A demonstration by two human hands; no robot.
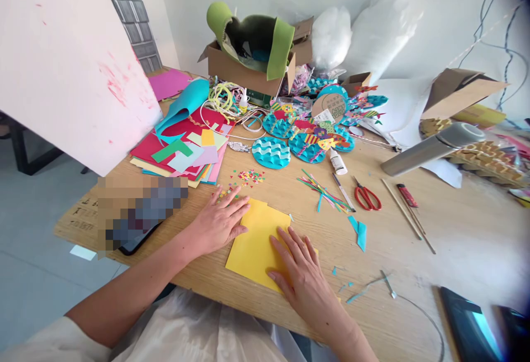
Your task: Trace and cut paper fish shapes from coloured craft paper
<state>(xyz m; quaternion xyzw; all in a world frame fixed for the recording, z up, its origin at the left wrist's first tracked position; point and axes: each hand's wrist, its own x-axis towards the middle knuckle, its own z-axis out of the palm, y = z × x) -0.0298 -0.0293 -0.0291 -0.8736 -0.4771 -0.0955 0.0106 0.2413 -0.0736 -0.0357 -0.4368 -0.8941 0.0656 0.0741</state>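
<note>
A sheet of yellow paper lies flat near the table's front edge. My left hand rests with spread fingers at its upper left side, the thumb touching the sheet. On its right part lies my right hand, fingers stretched out and holding nothing. Just beyond my left fingertips is a scatter of small coloured paper bits. Right of these are a bundle of thin coloured strips, a pen and red-handled scissors. Folded blue paper scraps lie right of the yellow sheet.
Coloured paper sheets are stacked at the left, behind a phone. Blue wavy paper discs and a glue bottle sit farther back. A grey flask lies at the right; a cardboard box stands behind.
</note>
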